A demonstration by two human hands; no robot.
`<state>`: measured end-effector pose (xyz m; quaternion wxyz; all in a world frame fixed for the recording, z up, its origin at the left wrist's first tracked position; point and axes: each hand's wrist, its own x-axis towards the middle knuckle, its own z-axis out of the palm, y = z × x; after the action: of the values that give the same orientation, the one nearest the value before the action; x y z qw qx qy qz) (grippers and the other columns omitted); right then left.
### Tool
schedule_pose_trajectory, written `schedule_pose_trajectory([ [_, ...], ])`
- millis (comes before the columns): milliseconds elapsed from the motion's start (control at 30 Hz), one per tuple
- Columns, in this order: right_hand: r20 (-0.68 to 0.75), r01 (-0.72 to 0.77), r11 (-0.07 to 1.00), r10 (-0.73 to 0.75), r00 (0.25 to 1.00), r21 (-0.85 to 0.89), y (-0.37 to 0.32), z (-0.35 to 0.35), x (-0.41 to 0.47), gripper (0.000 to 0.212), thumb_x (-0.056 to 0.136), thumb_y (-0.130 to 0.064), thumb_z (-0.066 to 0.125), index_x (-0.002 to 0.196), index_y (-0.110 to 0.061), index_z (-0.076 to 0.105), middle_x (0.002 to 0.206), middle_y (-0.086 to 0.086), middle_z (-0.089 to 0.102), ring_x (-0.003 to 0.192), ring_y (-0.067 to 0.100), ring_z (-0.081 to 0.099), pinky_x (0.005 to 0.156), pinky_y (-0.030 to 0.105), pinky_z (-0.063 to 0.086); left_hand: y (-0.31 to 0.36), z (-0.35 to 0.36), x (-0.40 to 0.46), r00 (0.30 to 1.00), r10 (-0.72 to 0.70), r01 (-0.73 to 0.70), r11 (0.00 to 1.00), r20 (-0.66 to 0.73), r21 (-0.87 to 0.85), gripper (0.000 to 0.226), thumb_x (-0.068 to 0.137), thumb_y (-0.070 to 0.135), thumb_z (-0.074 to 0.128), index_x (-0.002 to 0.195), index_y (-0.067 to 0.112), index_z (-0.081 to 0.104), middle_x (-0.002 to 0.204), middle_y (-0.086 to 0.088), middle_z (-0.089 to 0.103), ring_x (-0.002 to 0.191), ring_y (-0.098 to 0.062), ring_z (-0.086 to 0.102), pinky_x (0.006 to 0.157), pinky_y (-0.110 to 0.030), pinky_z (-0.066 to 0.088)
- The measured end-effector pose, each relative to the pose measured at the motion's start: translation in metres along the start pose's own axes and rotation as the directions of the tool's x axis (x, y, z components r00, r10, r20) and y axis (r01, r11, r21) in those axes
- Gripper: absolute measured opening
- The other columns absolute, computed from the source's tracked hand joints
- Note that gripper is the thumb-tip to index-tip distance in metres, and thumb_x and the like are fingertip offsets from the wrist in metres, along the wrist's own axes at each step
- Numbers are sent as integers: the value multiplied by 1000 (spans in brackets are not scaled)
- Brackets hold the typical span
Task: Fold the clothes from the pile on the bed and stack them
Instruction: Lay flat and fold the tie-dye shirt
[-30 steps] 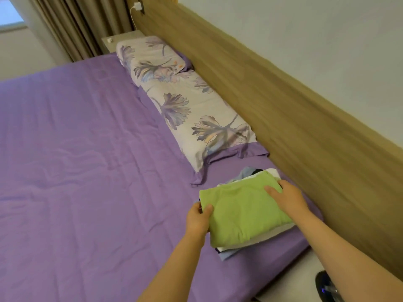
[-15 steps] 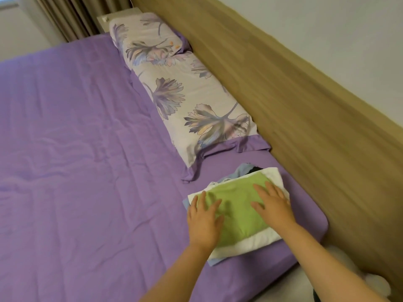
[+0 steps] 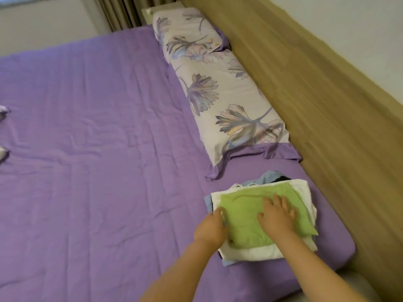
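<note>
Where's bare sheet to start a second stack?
Free: the purple sheet left of the stack, and a narrow strip between stack and floral pillow. Crowded: the corner by the headboard, where left hand and right hand rest on the green garment.

Broad open stretch of purple bed [image 3: 91, 149] lies left of the folded stack [image 3: 259, 216], unobstructed. Right of the stack, the wooden headboard [image 3: 327, 127] stands near, leaving a narrow strip. Beyond it, the floral pillow [image 3: 220, 92] blocks passage along the headboard.
</note>
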<state>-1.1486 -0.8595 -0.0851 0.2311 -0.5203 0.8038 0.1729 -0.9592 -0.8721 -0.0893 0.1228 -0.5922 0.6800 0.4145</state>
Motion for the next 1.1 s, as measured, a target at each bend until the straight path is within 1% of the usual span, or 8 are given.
schedule_pose_trajectory([
  [67, -54, 107, 994, -107, 993, -3, -23, -5, -16, 58, 96, -39, 41, 149, -23, 21, 157, 2, 17, 146, 26, 9, 117, 48, 12, -17, -16, -21, 999, -35, 35, 999, -4, 7, 55, 97, 33, 43, 148, 22, 25, 138, -9, 49, 124, -29, 49, 97, -37, 43],
  [167, -83, 262, 964, -265, 961, -40, -65, -12, -45, 50, 97, -39, 40, 144, -26, 29, 147, -4, 36, 138, 20, 27, 114, 42, 18, -49, -41, -57, 995, -95, 96, 995, -39, 14, 48, 99, 38, 41, 144, 21, 38, 137, -7, 52, 124, -27, 49, 98, -35, 43],
  [300, -28, 418, 902, -423, 906, -108, -132, -13, -87, 39, 96, -36, 40, 133, -26, 45, 133, -3, 53, 125, 20, 45, 103, 35, 30, -99, -68, -114, 983, -142, 148, 988, -116, 38, 43, 99, 40, 42, 135, 18, 49, 134, -9, 56, 123, -28, 51, 96, -35, 44],
  [400, 3, 533, 834, -538, 843, -144, -185, -7, -124, 42, 96, -36, 40, 136, -24, 45, 135, 0, 54, 125, 20, 48, 102, 32, 34, -141, -81, -158, 962, -191, 197, 980, -196, 14, 43, 98, 42, 43, 132, 18, 52, 133, -8, 57, 123, -28, 51, 95, -35, 43],
  [500, 3, 625, 762, -634, 773, -170, -237, 4, -170, 43, 96, -38, 41, 137, -26, 46, 138, -1, 53, 127, 19, 48, 103, 31, 35, -188, -85, -208, 936, -231, 228, 973, -267, -43, 41, 98, 42, 44, 130, 19, 54, 129, -7, 60, 120, -27, 54, 92, -34, 44],
  [767, 27, 756, 598, -779, 626, -265, -353, 53, -315, 37, 97, -37, 41, 128, -24, 55, 131, 1, 58, 122, 22, 52, 99, 33, 37, -325, -61, -359, 865, -367, 336, 930, -343, -147, 39, 98, 44, 43, 123, 18, 59, 125, -7, 62, 115, -27, 56, 89, -35, 45],
  [933, 73, 820, 480, -849, 524, -313, -420, 95, -401, 40, 97, -37, 40, 132, -23, 53, 133, 2, 57, 123, 24, 52, 100, 33, 39, -411, -38, -452, 790, -478, 396, 876, -384, -275, 38, 97, 43, 44, 121, 19, 61, 125, -6, 62, 114, -28, 56, 90, -34, 46],
  [1100, 157, 876, 343, -898, 412, -340, -480, 139, -476, 39, 97, -38, 40, 130, -22, 53, 131, 3, 58, 121, 25, 53, 98, 34, 40, -480, -20, -532, 699, -605, 460, 788, -381, -409, 36, 96, 41, 45, 116, 18, 63, 122, -5, 63, 110, -27, 58, 88, -34, 46],
])
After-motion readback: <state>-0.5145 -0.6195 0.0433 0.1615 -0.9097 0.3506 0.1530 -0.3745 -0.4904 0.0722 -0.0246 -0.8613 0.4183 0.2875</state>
